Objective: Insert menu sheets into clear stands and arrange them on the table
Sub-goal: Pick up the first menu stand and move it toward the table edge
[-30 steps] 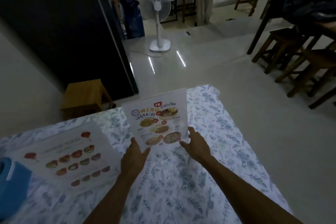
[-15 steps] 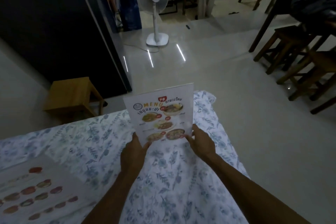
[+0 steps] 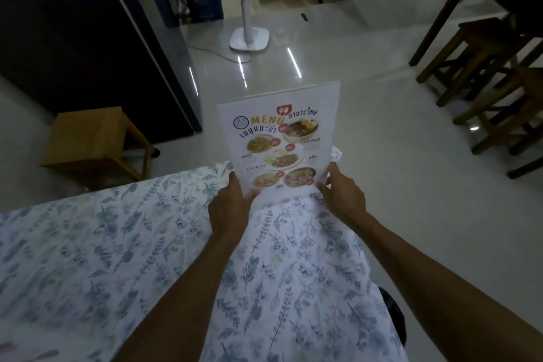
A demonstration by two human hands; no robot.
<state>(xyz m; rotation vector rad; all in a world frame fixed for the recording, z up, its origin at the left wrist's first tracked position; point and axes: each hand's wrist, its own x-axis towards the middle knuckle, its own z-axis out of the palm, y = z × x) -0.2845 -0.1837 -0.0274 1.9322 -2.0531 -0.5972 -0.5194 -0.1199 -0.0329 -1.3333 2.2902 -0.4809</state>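
Clear acrylic, sheet already inside: your stand [image 3: 280, 138] has travelled from mid-desk to the far corner of the desk [image 3: 117, 244], upright between your hands. Left hand [image 3: 232, 209] and right hand [image 3: 342, 195] each pinch a lower edge, so placement looks nearly finished; release next.

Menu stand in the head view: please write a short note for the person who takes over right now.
Left hand: grips the lower left corner of the menu stand.
Right hand: grips its lower right corner.
Where: the stand is upright near the far edge of the table, the printed side facing you; whether its base touches the cloth cannot be told.
Done: a menu sheet is already inside this stand.
Left: settle it in place and let go. A second sheet shows only partly at the lower left edge; its state cannot be told.
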